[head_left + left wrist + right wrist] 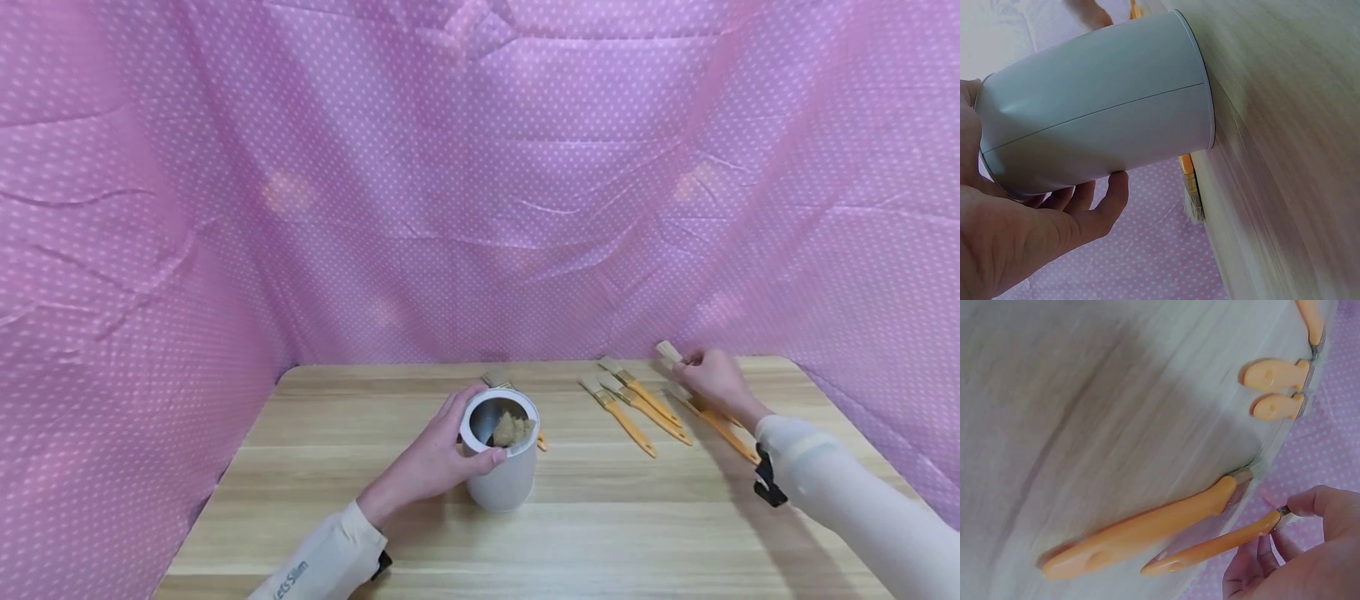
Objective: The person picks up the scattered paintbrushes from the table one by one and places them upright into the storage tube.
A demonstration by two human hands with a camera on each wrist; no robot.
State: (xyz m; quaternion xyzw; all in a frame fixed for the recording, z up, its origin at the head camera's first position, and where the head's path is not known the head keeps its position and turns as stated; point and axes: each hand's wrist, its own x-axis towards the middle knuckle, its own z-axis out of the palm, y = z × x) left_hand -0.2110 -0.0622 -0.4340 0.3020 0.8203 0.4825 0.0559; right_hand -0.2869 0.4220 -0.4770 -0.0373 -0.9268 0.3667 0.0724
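In the head view a white canister stands upright on the wooden table. My left hand grips it around the top, thumb at the near side of the rim. Tan, bristle-like tufts show inside its mouth. At the far right my right hand pinches a paintbrush at the metal band by its bristles, its orange handle angled over the tabletop. Another paintbrush lies right beside it on the table. In the left wrist view, fingers curl under the canister's side.
Three paintbrushes with orange handles, one of them a front brush, lie left of my right hand. Behind the canister another brush lies partly hidden. Pink dotted cloth hangs around the back and sides of the table.
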